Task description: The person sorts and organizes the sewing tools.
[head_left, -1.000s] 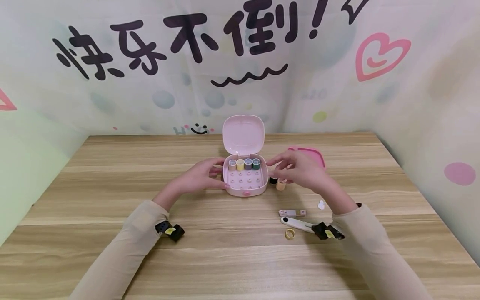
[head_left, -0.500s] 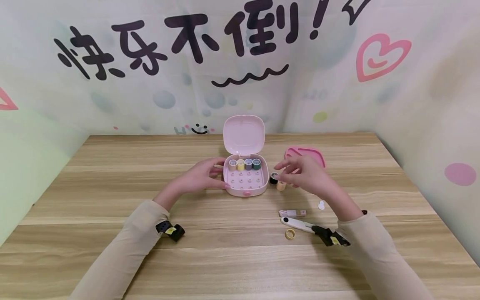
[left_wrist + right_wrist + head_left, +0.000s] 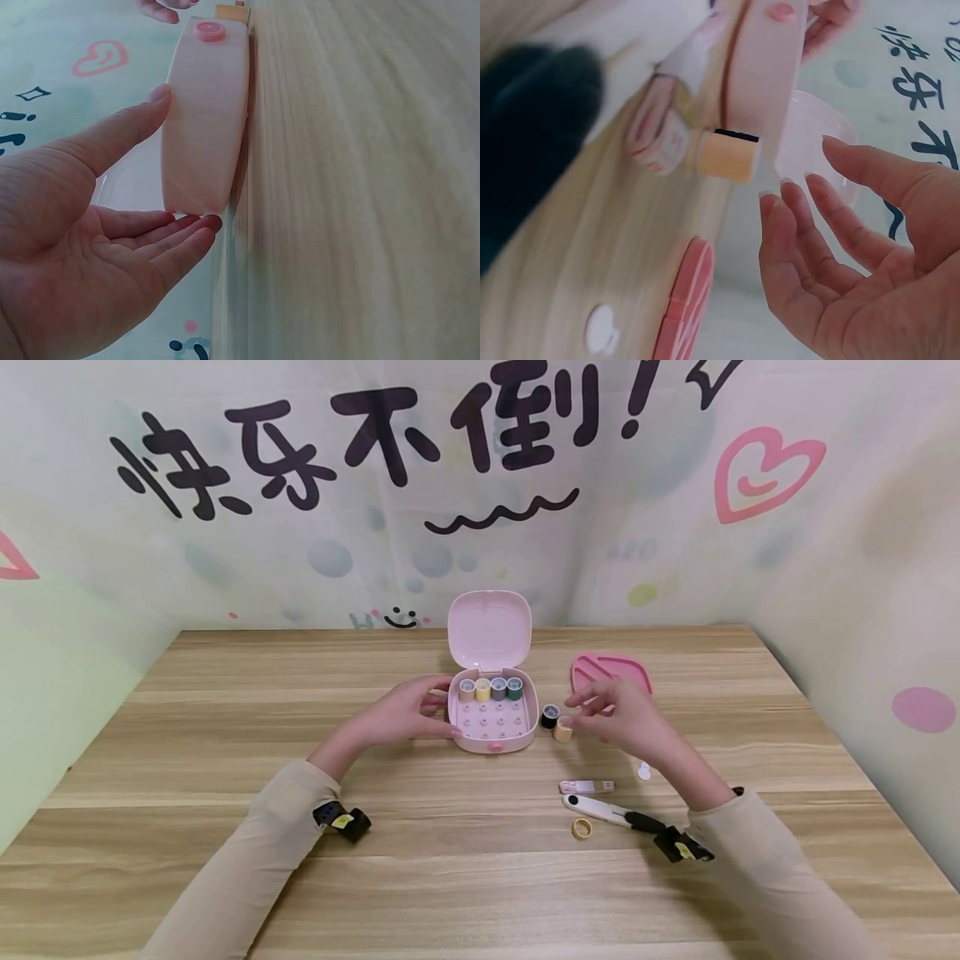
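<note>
A pink sewing box (image 3: 495,745) stands with its lid (image 3: 490,631) raised. Thread spools (image 3: 483,690) in beige, yellow, grey and green fill its back row, and bare pegs (image 3: 483,722) show in front. My left hand (image 3: 397,714) rests on the box's left side with nearly straight fingers, its thumb (image 3: 142,120) at the front rim. To the box's right, a black spool (image 3: 551,717) and a peach spool (image 3: 562,731) stand on the table. Beside them hovers my right hand (image 3: 626,714), fingers loosely bent and apart; the right wrist view shows nothing in it (image 3: 870,247).
A pink divided tray (image 3: 637,670) lies behind my right hand. Nearer me are a small pink-and-white item (image 3: 587,787), a white-handled cutting tool (image 3: 596,808), a gold ring (image 3: 582,828) and a small white piece (image 3: 644,770). A printed cloth (image 3: 360,552) hangs behind the table.
My right hand has drawn back rightward from the box's side, past the black and peach spools, which now show more fully. The left hand stays against the box.
</note>
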The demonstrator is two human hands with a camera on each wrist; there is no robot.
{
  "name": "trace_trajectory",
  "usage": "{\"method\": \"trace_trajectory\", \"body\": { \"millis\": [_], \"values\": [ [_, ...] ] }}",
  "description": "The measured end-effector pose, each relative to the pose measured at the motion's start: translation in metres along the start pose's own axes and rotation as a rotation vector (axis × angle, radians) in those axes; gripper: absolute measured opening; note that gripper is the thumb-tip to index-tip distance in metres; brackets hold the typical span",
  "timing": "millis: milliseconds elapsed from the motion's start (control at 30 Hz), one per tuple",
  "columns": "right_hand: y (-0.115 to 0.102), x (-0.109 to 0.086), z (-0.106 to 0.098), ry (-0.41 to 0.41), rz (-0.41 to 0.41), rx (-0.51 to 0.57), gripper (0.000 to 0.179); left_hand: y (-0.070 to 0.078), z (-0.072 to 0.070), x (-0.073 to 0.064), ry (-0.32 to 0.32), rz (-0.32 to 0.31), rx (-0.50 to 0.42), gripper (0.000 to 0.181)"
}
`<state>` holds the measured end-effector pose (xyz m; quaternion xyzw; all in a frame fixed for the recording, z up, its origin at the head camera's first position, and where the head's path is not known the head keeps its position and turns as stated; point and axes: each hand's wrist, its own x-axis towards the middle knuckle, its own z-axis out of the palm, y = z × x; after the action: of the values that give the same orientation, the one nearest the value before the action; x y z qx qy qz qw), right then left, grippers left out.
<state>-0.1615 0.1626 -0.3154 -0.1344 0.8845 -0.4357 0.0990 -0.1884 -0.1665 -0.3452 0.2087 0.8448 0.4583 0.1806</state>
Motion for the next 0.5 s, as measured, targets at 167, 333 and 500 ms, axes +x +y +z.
{"method": "trace_trajectory", "body": {
  "millis": [167,333,500],
  "values": [
    [0.005,-0.001,0.0,-0.004,-0.002,0.004,0.029,-0.001,0.0,0.001,-0.002,0.002,-0.001,0.077],
    [0.009,0.0,0.001,-0.001,0.021,0.009,0.032,-0.001,0.001,0.001,-0.001,0.017,-0.009,0.076],
    [0.015,0.004,0.004,0.018,0.04,0.006,0.033,0.0,0.002,0.001,-0.002,0.037,-0.024,0.074]
  ]
}}
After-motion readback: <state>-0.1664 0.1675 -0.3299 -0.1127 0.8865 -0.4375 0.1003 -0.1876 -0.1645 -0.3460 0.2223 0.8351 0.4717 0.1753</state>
